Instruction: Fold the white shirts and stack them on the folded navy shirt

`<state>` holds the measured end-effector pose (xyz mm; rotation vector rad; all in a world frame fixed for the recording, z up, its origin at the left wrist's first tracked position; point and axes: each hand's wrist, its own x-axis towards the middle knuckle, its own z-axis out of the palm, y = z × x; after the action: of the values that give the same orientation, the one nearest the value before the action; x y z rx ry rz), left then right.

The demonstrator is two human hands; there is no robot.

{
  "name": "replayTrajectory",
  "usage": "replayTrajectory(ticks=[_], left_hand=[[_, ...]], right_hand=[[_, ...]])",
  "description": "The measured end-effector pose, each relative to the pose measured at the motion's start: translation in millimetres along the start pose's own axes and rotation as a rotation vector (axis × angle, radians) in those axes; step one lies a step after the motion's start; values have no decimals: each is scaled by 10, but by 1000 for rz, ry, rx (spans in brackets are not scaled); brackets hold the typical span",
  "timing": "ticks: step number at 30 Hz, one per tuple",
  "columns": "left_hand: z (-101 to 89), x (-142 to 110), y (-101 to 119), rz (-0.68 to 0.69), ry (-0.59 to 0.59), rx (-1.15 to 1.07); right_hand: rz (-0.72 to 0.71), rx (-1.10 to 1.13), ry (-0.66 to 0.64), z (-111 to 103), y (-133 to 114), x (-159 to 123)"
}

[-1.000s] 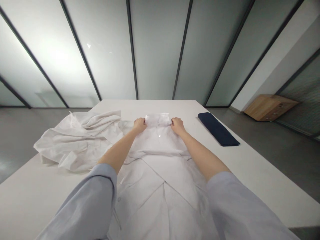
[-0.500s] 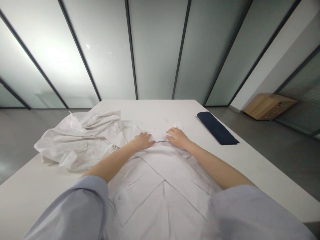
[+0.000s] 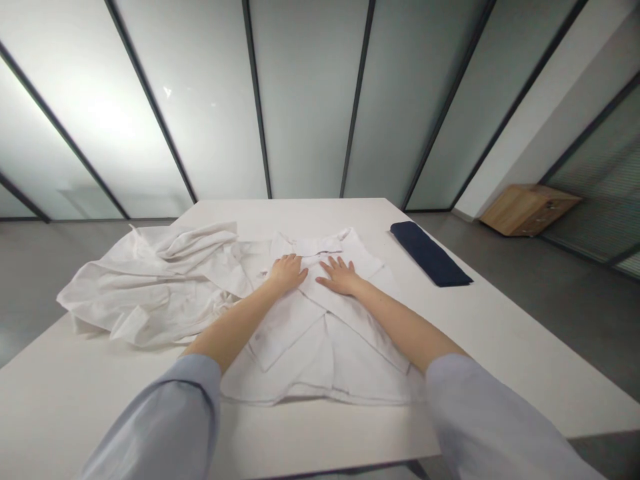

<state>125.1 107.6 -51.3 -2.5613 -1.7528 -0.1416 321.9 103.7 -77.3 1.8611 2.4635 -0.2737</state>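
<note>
A folded white shirt [image 3: 310, 340] lies in the middle of the table [image 3: 320, 447], with its collar [image 3: 310, 245] at the far end and its lower edge towards me. My left hand [image 3: 287, 273] presses flat on the shirt's upper part, just left of the centre. My right hand [image 3: 340, 276] rests flat beside it with the fingers spread. Neither hand grips the cloth. A crumpled white garment [image 3: 145, 283] lies left of the shirt, with its near side touching the shirt's left edge.
A folded navy cloth [image 3: 430, 253] lies at the right of the table. The table's far edge meets a wall of frosted glass panels [image 3: 310, 100]. A low wooden cabinet [image 3: 527, 210] stands on the grey floor at the far right.
The shirt's near part now lies folded, showing its lower edge on the table. My hands have moved away from the collar and now lie flat, fingers spread, on the shirt.
</note>
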Motion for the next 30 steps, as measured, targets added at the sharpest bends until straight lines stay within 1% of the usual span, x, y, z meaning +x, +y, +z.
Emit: replayTrajectory(ticks=[3,5,7,10,12,13,15,17,18,19,21,23,27,30], left_hand=[[43,-114,162,-26,-127,10],[133,-127,221,-80,-170,12],[234,-74,208,-121,-174,0],[319,92,70,-141,-164,-30],[311,207,-46,-146,-141,-37],[291,253,-94,-146,-112,-34],[239,306,-154,-137,-15,-18],[193,304,-158,-96,87,0],[177,285,-143,-64,119,5],[167,255,-121,-31,126,6],[158,170,-71,7,84,2],[145,58,-26,4,29,3],[65,-215,54,-39,-30,5],[6,-415,129,-51,-94,-29]], right_hand=[[-3,-12,8,-67,155,248],[-12,-19,24,-94,214,350],[-16,-30,60,-114,233,389],[-11,-55,128,-147,206,336],[-14,-69,157,-165,169,238],[-19,-74,163,-168,150,177],[-33,-78,159,-156,113,43],[-35,-73,129,-116,86,-83],[-25,-66,108,-88,79,-134],[-9,-60,86,-57,78,-173],[24,-50,52,1,97,-209],[36,-47,42,42,145,-188],[12,-44,76,53,273,-63],[2,-55,146,26,315,-17]])
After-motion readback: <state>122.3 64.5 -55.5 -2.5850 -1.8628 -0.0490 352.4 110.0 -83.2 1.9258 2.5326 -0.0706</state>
